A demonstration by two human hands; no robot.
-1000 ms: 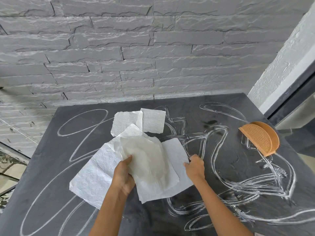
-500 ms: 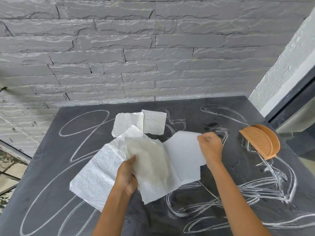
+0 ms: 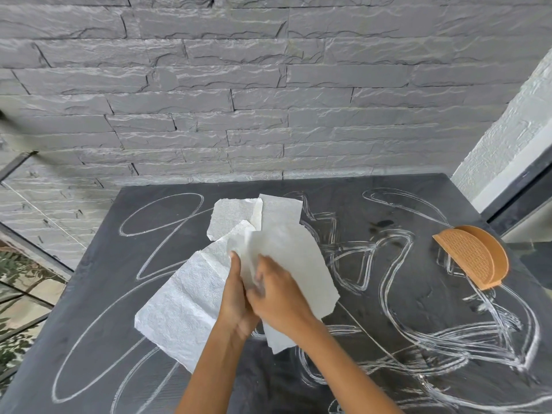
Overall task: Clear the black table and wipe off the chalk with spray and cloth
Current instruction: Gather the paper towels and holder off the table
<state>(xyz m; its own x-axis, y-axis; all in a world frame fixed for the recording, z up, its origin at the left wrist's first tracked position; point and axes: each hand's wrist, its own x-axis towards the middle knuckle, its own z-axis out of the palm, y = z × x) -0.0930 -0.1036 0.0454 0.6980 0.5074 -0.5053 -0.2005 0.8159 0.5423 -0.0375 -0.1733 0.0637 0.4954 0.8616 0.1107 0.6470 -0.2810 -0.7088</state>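
The black table (image 3: 98, 297) carries white chalk loops and smears (image 3: 466, 339) across its top. Several white paper sheets (image 3: 301, 255) are bunched above its middle. My left hand (image 3: 236, 297) grips them from the left, with a textured sheet (image 3: 182, 309) hanging down to the left of it. My right hand (image 3: 277, 297) presses against the left one and holds a smooth sheet laid onto the bunch. Two more sheets (image 3: 236, 216) lie flat on the table just behind. No spray or cloth is in view.
An orange half-round napkin holder (image 3: 475, 258) stands near the table's right edge. A grey stone wall (image 3: 268, 100) rises right behind the table. A dark window frame (image 3: 519, 192) is at the right, and glass panes with foliage show at the left.
My right hand lifted a smooth white sheet off the table at the right and carried it left onto the bunch in my left hand. The two hands now meet.
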